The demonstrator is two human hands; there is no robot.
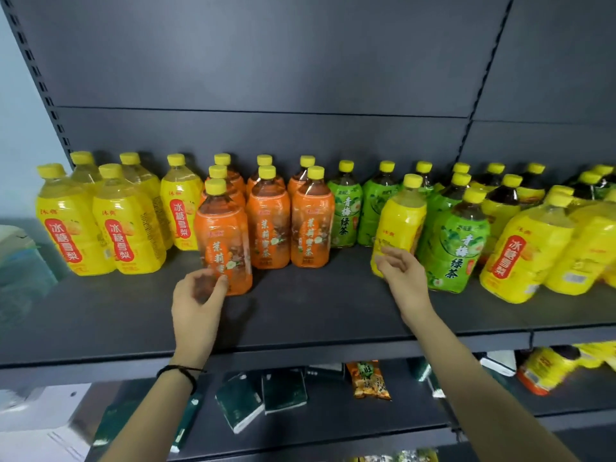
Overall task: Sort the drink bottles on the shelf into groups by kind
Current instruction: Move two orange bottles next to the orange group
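My left grip [199,293] is at the foot of the front orange jasmine tea bottle [222,241]. This bottle stands upright near the middle of the shelf [300,315], forward of the other orange bottles [290,225]. The fingers are curled and blurred, with the thumb against the label. I cannot tell whether the grip is grasping the bottle or only touching it.

My right grip [401,273] is released, its fingers loosely spread. Their tips are at the lower part of a lone yellow pear drink bottle [401,221]. That bottle stands upright among the green plum tea bottles [456,248], right of the middle.

A yellow group [100,221] fills the shelf's left end. A second yellow cluster [533,251] stands at the right end, nearer the front edge. A black wristband [180,373] circles my left wrist. On the lower shelf [333,425] lie dark green packets [263,395] and an orange snack packet [368,380].
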